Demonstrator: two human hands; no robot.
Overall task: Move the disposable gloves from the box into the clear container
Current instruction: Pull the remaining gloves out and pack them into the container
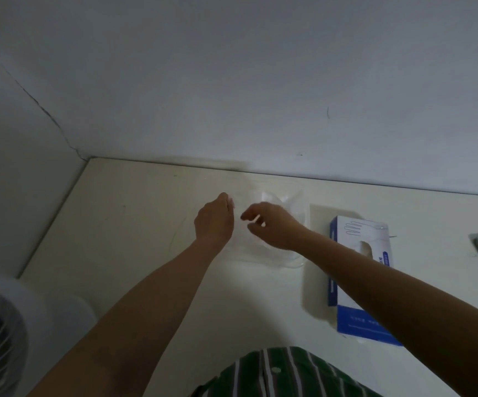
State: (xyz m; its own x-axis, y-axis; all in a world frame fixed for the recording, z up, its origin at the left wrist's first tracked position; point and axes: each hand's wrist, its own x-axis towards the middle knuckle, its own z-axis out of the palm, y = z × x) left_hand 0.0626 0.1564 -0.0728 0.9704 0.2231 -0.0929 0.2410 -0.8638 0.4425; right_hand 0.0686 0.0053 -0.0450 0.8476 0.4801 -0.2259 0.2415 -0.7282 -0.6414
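Centre of frame: one thin translucent disposable glove (236, 234), which I pinch with left hand (214, 222) and right hand (275, 227), beside and over one clear plastic container (303, 207). One blue-and-white cardboard glove box (358, 282) lies at right. Risk, I judge: the limp film clings to my fingers or drapes outside the rim.

Left hand (213, 222) and right hand (275, 227) hover over the clear container (296, 197), perhaps pinching a glove (245, 239).
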